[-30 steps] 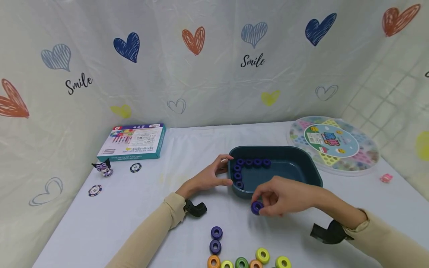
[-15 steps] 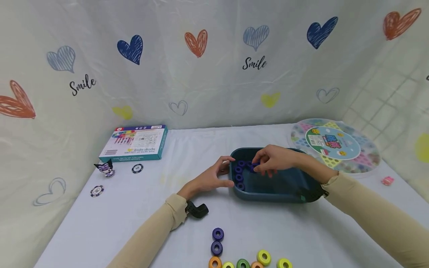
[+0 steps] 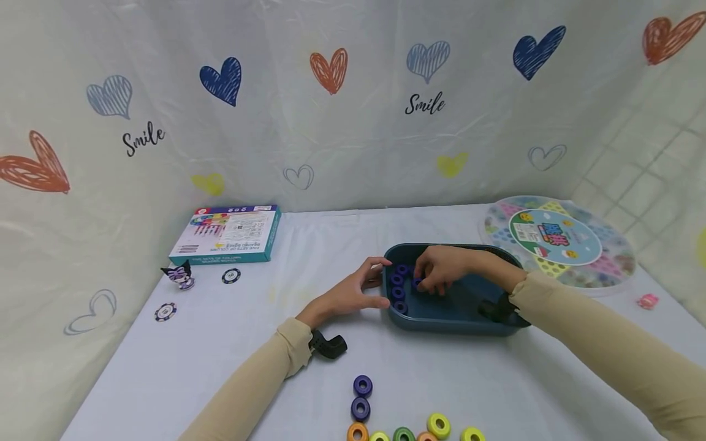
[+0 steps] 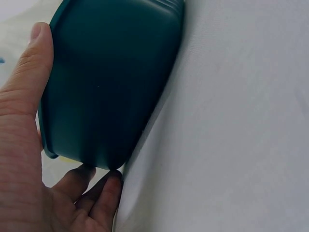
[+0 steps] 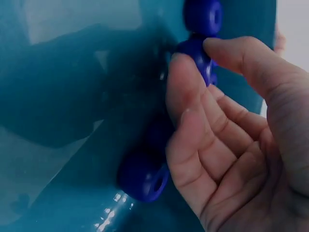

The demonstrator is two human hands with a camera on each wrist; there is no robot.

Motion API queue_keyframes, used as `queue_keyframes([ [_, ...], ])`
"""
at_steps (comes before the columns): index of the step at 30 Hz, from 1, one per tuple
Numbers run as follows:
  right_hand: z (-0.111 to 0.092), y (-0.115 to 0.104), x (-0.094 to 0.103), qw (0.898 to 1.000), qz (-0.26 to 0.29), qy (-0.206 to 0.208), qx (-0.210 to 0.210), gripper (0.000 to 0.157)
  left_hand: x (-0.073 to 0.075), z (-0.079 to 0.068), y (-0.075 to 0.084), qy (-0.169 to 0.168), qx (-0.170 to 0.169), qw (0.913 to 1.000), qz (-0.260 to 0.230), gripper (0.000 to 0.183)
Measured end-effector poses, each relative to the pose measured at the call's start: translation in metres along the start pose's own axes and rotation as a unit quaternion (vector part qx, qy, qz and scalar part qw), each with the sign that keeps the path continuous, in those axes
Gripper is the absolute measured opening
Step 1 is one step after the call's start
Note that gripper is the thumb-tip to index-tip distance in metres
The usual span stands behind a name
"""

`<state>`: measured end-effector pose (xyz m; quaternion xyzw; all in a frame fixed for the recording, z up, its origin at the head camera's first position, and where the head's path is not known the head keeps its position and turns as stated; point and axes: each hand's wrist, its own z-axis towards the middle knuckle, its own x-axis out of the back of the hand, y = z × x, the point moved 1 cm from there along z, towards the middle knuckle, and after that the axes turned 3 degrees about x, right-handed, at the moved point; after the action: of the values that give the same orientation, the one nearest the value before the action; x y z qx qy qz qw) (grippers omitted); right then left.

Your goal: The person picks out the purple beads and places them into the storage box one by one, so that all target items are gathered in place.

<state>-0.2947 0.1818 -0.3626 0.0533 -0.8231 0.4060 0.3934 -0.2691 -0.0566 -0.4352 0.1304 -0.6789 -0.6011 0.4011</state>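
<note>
A dark teal tray [image 3: 458,327] stands on the white table, its left end held between the thumb and fingers of my left hand [image 3: 353,293]. Inside the tray, my right hand [image 3: 449,264] pinches a purple ring-shaped bead [image 5: 194,54] between thumb and fingertip. Other purple beads [image 3: 398,293] line the tray's left side. In the right wrist view, one purple bead [image 5: 203,17] sits just beyond the pinched one and another [image 5: 142,178] lies beside my fingers. My right hand hides part of the far row in the head view.
Two purple beads [image 3: 361,408] lie in front of the tray, near orange [image 3: 358,432], yellow [image 3: 438,425] and green [image 3: 404,435] ones. A flat box [image 3: 226,236], a small figurine [image 3: 181,277] and two chips [image 3: 231,275] are left. A round game board [image 3: 554,240] and pink wrapped candy [image 3: 648,301] lie right.
My right hand has carried the purple bead from in front of the tray over its near rim and down to the far-left beads. My left hand stays at the tray's left end.
</note>
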Motion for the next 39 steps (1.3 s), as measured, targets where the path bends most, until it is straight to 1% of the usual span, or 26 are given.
queue_keyframes([
  [2, 0.002, 0.0, -0.002, 1.0, -0.001, -0.007, -0.009, 0.024, -0.001, 0.0, 0.0, 0.001, 0.001, 1.0, 0.003, 0.073],
  [5, 0.004, -0.002, -0.003, 1.0, 0.003, -0.004, -0.016, 0.024, -0.001, 0.001, 0.001, 0.001, 0.0, 1.0, 0.002, 0.073],
  [12, 0.005, -0.002, -0.006, 0.999, 0.028, 0.009, -0.025, 0.028, -0.002, 0.001, 0.0, -0.004, -0.006, 1.0, 0.005, 0.075],
  [16, 0.005, -0.002, -0.007, 0.998, 0.045, 0.017, -0.03, 0.031, -0.003, 0.002, -0.001, -0.007, -0.007, 1.0, -0.001, 0.076],
  [18, 0.004, -0.003, -0.007, 0.998, 0.05, 0.018, -0.031, 0.032, -0.003, 0.002, -0.002, -0.009, -0.009, 0.9999, -0.006, 0.075],
  [21, 0.001, -0.006, -0.005, 0.998, 0.047, 0.02, -0.022, 0.03, -0.004, 0.003, -0.002, -0.011, -0.011, 0.9998, -0.012, 0.074],
  [23, -0.002, -0.011, -0.002, 0.999, 0.035, 0.028, -0.006, 0.027, -0.004, 0.002, -0.001, -0.011, -0.011, 0.9998, -0.012, 0.073],
  [26, -0.008, -0.022, 0.0, 0.998, 0.011, 0.051, 0.025, 0.018, -0.003, 0.002, 0.0, -0.011, -0.011, 0.9998, -0.009, 0.073],
  [30, -0.016, -0.046, -0.005, 0.994, -0.038, 0.076, 0.072, 0.009, -0.002, 0.001, 0.0, -0.008, -0.008, 0.9999, -0.004, 0.072],
  [33, -0.023, -0.07, -0.017, 0.987, -0.07, 0.085, 0.113, 0.006, -0.001, 0.001, -0.001, -0.005, -0.006, 1.0, 0.001, 0.071],
  [35, -0.027, -0.084, -0.027, 0.982, -0.086, 0.09, 0.143, 0.005, 0.0, -0.002, 0.006, -0.007, -0.007, 0.9999, 0.0, 0.071],
  [36, -0.029, -0.09, -0.033, 0.979, -0.094, 0.09, 0.157, 0.004, 0.001, -0.002, 0.006, -0.009, -0.01, 0.9999, 0.0, 0.071],
  [38, -0.03, -0.101, -0.046, 0.975, -0.104, 0.086, 0.179, 0.002, 0.002, -0.001, 0.005, -0.008, -0.016, 0.9998, 0.003, 0.069],
  [39, -0.03, -0.105, -0.052, 0.974, -0.105, 0.079, 0.184, 0.003, 0.002, -0.001, 0.004, -0.008, -0.022, 0.9997, 0.002, 0.069],
])
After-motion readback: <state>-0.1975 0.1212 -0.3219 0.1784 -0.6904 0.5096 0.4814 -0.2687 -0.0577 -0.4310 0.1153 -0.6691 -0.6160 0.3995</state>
